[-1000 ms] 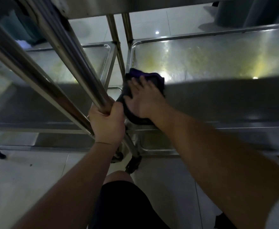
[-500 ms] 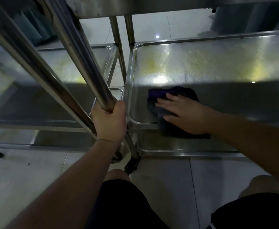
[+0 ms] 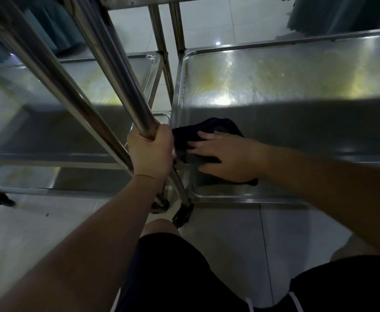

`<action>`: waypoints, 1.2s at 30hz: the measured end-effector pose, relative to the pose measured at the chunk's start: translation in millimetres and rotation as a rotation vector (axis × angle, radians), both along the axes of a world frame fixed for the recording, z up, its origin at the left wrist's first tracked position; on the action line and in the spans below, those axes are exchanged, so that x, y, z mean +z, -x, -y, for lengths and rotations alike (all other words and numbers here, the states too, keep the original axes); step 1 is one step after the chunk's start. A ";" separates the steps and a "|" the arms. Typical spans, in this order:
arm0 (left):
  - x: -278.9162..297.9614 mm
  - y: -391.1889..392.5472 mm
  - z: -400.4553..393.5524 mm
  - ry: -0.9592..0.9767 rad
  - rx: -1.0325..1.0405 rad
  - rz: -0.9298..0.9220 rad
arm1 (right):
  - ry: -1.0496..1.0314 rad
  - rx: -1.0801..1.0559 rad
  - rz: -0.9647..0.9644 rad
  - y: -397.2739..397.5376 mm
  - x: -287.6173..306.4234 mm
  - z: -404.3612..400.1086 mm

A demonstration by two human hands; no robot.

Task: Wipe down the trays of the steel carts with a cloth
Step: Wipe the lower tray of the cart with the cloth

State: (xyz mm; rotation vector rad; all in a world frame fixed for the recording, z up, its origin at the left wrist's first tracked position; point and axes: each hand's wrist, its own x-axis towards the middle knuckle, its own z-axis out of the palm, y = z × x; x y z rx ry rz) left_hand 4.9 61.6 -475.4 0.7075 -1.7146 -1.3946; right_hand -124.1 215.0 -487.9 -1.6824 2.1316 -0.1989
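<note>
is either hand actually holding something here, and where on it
The left hand grips the cart's steel upright post low down, near tray level. The right hand holds nothing: it presses flat on top of the dark cloth.

Right hand and cloth, now back leftward at the tray's near-left corner.

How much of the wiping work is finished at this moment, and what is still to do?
Nothing looks clearly finished. In hand: the right hand presses the dark cloth flat on the near left corner of the right cart's tray, while the left hand grips a steel post. Left: that tray's far part shows yellowish streaks, and so does the left cart's tray.
</note>
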 end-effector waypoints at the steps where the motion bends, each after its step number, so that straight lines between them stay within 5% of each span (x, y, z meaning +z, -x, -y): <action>1: 1.3 -0.6 0.3 0.010 -0.017 0.011 | -0.023 -0.004 0.011 9.6 3.4 -14.4; 6: 1.2 -2.1 2.2 0.024 -0.010 0.018 | -0.084 -0.158 0.008 49.5 16.2 -108.3; 10: -1.2 1.3 1.9 -0.007 -0.007 0.012 | -0.076 -0.498 -0.093 71.7 8.2 -142.6; 17: -10.0 2.4 7.1 0.009 -0.001 -0.005 | -0.034 -1.015 -0.238 94.3 -10.1 -5.4; 25: -3.2 0.0 5.1 0.055 -0.012 0.004 | 0.086 -0.457 -0.149 40.7 -5.5 145.2; 32: -2.4 -2.1 1.0 0.018 -0.052 -0.040 | 0.195 -0.141 -0.115 21.3 -13.4 44.9; 36: -1.2 -3.2 0.4 0.021 -0.034 -0.023 | 0.122 -0.264 -0.186 53.9 -13.6 47.2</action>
